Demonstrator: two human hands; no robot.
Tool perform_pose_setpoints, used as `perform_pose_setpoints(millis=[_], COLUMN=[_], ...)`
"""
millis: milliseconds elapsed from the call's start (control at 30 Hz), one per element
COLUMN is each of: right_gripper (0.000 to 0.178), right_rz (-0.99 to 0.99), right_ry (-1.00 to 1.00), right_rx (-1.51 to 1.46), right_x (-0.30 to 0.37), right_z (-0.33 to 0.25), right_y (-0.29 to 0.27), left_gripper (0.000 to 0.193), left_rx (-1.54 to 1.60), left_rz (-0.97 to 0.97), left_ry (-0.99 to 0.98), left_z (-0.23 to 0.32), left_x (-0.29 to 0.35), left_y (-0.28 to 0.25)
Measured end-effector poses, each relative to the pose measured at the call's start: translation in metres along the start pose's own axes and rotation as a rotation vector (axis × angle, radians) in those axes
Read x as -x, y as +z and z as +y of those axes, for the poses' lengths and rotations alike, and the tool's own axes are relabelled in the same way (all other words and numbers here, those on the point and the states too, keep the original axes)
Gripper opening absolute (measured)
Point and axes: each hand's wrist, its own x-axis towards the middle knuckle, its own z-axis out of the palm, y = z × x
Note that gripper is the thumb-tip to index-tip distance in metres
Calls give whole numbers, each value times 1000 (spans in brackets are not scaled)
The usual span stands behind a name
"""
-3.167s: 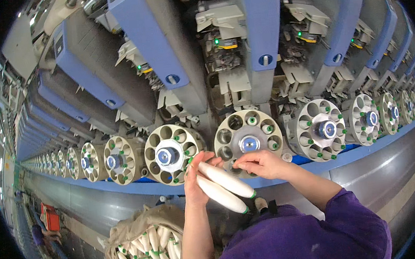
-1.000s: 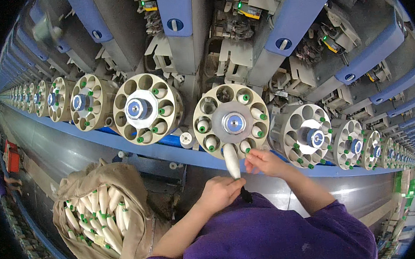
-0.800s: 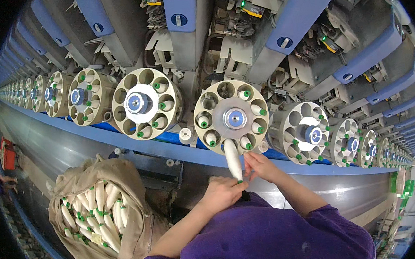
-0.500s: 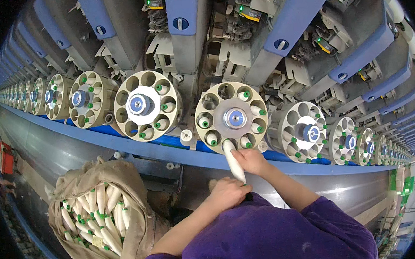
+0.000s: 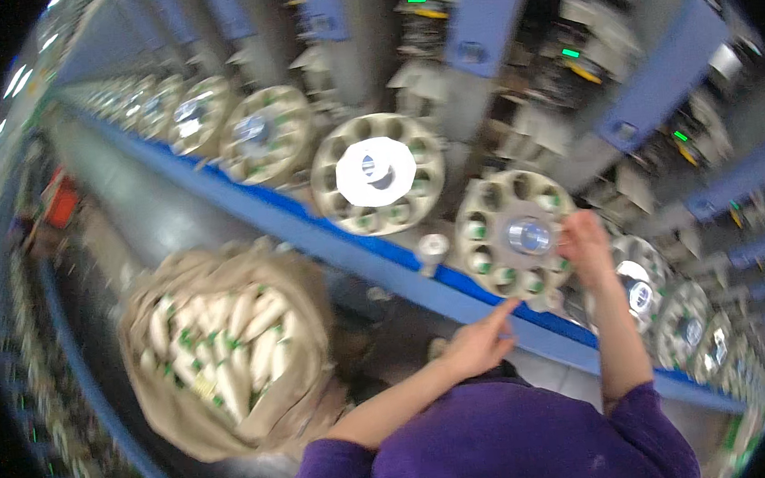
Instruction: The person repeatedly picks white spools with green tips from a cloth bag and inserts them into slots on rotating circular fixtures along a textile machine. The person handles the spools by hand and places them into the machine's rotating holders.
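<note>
A round cream bobbin magazine (image 5: 491,190) with a ring of pockets and a blue-and-silver hub (image 5: 531,236) stands in front of me. Several pockets hold white yarn bobbins with green tips; one such bobbin (image 5: 505,276) sits low in the ring. My right hand (image 5: 586,245) is at the magazine's right side, its fingers smeared by motion and partly hidden. My left hand (image 5: 481,346) is below the magazine, index finger stretched toward its lower rim, with no bobbin in it. To the left, a tan cloth sack (image 5: 168,422) holds many white, green-tipped bobbins (image 5: 263,316).
A blue rail (image 5: 330,252) runs in front of a row of similar magazines (image 5: 373,123). Behind them rise grey-and-blue machine units (image 5: 491,15) with small green lights. A small white spool (image 5: 432,246) sits beside the near magazine. Something red (image 5: 60,200) lies at far left.
The bobbin that was in my hands has left them. My right hand has moved up to the magazine's right side, my left hand toward its lower rim. The whole view has swung and blurred.
</note>
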Motion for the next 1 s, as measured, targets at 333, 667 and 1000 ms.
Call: perform_pose_setpoints(millis=[333,667,1000], right_gripper=[16,31,84], right_rz=[-294,-1285,-1643], right_ry=[-563,-417,-362], right_rx=[608,955,1589], right_x=[-13,97,118], right_z=[-29,91,115], right_y=[188,480,539], left_gripper=[44,10,79], left_rx=[-313,-761,-1037], left_rz=[758,1136,532], left_ry=[-152,-751,-826], left_z=[-64,-105,-170], left_x=[143,430,393], left_y=[-127,-320,-381])
